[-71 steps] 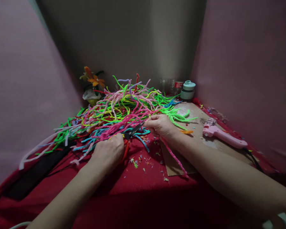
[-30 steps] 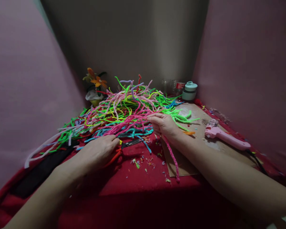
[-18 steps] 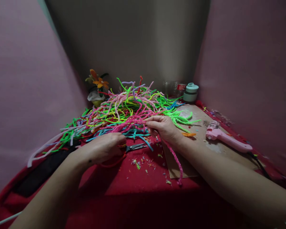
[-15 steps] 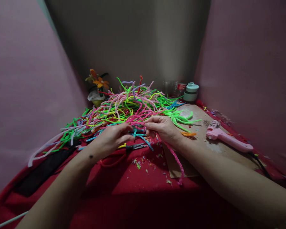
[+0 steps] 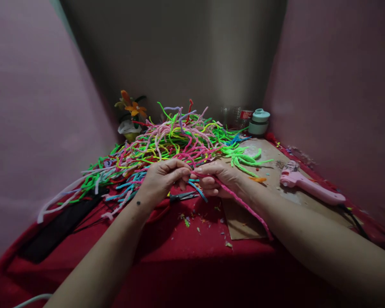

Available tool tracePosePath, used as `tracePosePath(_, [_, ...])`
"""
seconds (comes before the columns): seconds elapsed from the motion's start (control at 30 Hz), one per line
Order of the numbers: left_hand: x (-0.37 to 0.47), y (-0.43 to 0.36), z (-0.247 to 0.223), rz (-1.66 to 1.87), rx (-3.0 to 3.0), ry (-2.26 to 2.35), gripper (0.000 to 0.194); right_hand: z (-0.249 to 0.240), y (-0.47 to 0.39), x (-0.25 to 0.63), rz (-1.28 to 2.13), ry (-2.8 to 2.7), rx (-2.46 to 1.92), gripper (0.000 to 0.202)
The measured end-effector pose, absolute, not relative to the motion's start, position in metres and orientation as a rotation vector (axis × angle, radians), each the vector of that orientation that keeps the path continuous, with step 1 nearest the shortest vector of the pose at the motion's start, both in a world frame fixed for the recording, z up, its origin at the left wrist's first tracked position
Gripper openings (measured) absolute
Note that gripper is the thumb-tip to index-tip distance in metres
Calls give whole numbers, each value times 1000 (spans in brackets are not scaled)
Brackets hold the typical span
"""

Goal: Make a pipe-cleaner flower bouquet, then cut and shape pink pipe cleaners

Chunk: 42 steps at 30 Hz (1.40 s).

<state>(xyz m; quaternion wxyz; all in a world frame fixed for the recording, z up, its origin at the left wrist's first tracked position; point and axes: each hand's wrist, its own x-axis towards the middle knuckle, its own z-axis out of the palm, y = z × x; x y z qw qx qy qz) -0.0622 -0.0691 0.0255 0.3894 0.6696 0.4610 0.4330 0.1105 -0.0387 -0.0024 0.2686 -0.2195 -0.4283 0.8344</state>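
- Head view, looking down at two bare hands meeting above a red-cloth surface (image 5: 192,265).
- Left hand (image 5: 162,179) and right hand (image 5: 221,177) each have their grip pinched on a pink pipe cleaner (image 5: 244,205); the fingertips nearly touch, and the stem trails back under the right wrist toward the person.
- Just beyond both grips lies a big tangled heap of pipe cleaners (image 5: 173,141) in green, pink, yellow and blue.
- Just below the grips, on the cloth, lie small scissors (image 5: 182,196) with dark blades, their red handle loops partly hidden under the left hand.
- Right of the right grip, a sheet of cardboard (image 5: 244,222) carries a pink glue gun (image 5: 311,190) with its cord running off to the right.
- Far beyond, a teal lidded jar (image 5: 259,122) and a small flower ornament (image 5: 130,113) stand against the back wall.
- Likely risks: the wire end could prick a fingertip; the trailing stem could snag loose strands or sweep cuttings off the cloth; a forearm could brush the glue gun, which may be hot.
- No brand or writing can be read; a red label beside the jar is too blurred.
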Motion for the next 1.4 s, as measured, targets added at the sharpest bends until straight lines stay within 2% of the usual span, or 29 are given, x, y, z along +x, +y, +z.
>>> tracePosePath(0.23, [-65, -68, 15, 1070, 1926, 1273, 15, -3, -43, 105, 2023, -1268, -764, 13])
tracePosePath(0.37, [-59, -68, 15, 1101, 1757, 1423, 18, -8, -42, 101, 1837, -1325, -767, 16])
tracePosePath(0.53, [-63, -62, 17, 1144, 1453, 1302, 26, -9, -41, 102, 1886, -1325, -694, 20])
tracePosePath(0.73, [-72, -56, 12, 1128, 1190, 1022, 37, -4, -46, 100, 1846, -1271, -667, 12])
tracePosePath(1.07, [-73, -64, 17, 1121, 1271, 985, 22, -8, -45, 100, 1821, -1376, -589, 14])
tracePosePath(1.23, [-68, -64, 11, 1075, 1363, 1104, 25, -10, -47, 98, 1738, -1450, -597, 21])
tracePosePath(1.4, [-71, -60, 9, 1040, 1250, 1022, 31, -11, -45, 98, 1731, -1434, -619, 19])
